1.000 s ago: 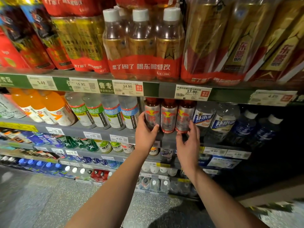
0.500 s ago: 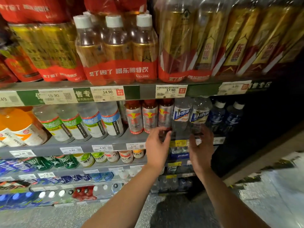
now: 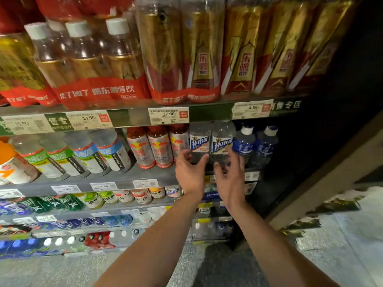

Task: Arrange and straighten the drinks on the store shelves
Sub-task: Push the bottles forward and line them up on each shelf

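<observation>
1. Far left of the middle shelf [image 3: 116,179]: orange bottles [image 3: 8,162], then four clear electrolyte bottles [image 3: 83,156] with green and blue labels, all leaning left.
2. Next along: three red-capped silver bottles [image 3: 153,148] standing side by side, just left of the hands.
3. Left hand [image 3: 189,172]: raised before the shelf edge, palm turned rightward, fingers spread and loosely curled, clamped on nothing; fingertips near the left clear water bottle [image 3: 199,141], contact impossible to tell.
4. Right hand [image 3: 230,177]: just beside the left one, palm turned leftward, fingers apart and empty, lying in front of the lower part of the right clear water bottle [image 3: 222,139].
5. Those two blue-and-white-labelled bottles: upright, touching each other, on the middle shelf under the 17.90 price tag [image 3: 168,115].
6. Further right: two dark blue bottles [image 3: 255,141] with white caps, last in the row.
7. Above everything: wrapped multipacks of gold drink [image 3: 203,50] on the top shelf.
</observation>
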Tool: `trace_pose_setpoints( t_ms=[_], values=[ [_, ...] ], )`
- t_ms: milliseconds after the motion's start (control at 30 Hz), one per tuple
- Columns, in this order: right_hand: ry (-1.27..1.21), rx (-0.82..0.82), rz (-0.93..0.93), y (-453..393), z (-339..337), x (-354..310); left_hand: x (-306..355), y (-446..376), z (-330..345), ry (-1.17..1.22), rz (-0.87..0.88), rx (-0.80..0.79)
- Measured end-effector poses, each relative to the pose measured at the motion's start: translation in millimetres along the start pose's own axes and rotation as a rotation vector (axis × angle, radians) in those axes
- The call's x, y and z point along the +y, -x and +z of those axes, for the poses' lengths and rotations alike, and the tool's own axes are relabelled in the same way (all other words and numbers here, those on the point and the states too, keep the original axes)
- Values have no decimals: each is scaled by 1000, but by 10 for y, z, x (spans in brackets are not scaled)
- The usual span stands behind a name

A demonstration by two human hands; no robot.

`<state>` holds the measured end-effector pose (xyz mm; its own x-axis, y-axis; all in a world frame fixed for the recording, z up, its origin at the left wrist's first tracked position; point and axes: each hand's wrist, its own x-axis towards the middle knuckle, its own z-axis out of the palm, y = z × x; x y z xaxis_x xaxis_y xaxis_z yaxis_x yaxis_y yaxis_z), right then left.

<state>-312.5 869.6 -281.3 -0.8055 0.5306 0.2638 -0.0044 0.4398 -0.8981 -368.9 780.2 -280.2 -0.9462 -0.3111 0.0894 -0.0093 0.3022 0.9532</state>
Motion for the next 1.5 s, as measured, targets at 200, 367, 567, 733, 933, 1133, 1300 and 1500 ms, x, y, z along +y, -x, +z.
trace_pose_setpoints(
  t_ms=[200, 367, 567, 733, 933, 1133, 1300, 1500],
  values=[
    [106, -93, -172, -12, -125, 103, 53, 46, 162, -35, -19, 107],
    [134, -145, -191, -34, -146, 111, -17, 103, 222, -5, 30, 122],
    [122, -140, -197, -20, -129, 169, -30, 91, 230, -55, 82, 147],
    [174, -159, -202, 8, -71, 214, -35, 79, 228, -36, 64, 119],
    [168, -148, -197, -15, -59, 223, -12, 50, 189, -29, 68, 74],
    [107, -240, -174, -39, -206, 222, 45, 125, 197, -15, 104, 83],
    [-21, 77, -164, -9, -568, 296, 88, 461, 373, 50, 162, 58],
    [-58, 169, 76, -111, -812, 445, 174, 695, 755, -42, 180, -135]
  ],
)
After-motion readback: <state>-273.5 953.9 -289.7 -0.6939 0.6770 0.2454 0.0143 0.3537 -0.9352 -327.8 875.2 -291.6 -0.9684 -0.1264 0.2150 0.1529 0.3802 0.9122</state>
